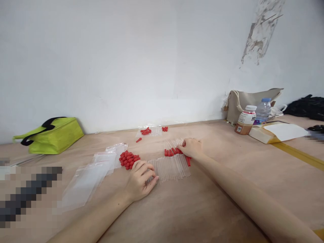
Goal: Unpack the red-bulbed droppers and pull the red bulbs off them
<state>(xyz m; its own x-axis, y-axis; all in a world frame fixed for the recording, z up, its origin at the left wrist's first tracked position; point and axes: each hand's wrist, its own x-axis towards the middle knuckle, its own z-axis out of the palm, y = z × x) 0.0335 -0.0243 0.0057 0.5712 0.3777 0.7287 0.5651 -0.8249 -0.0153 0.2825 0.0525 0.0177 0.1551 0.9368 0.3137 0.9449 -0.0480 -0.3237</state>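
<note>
My left hand [142,179] rests with curled fingers at the left end of a row of clear, thin glass tubes [172,168]; whatever is under its fingers is hidden. Just beyond it lies a heap of red rubber bulbs [128,159]. At the far end of the tubes, red bulbs [172,152] lie side by side, with thin clear stems pointing away from me. My right hand [191,147] pinches at the right end of this line, its fingertips on a red bulb. Another red bulb [188,160] lies slanted below that hand.
Clear zip bags [88,184] overlap on the left. Near the wall lie more red pieces [146,131] on clear plastic. A lime-green bag [57,135] stands far left. To the right are a drink bottle [245,120], a water bottle [263,110] and a beige bag [234,106].
</note>
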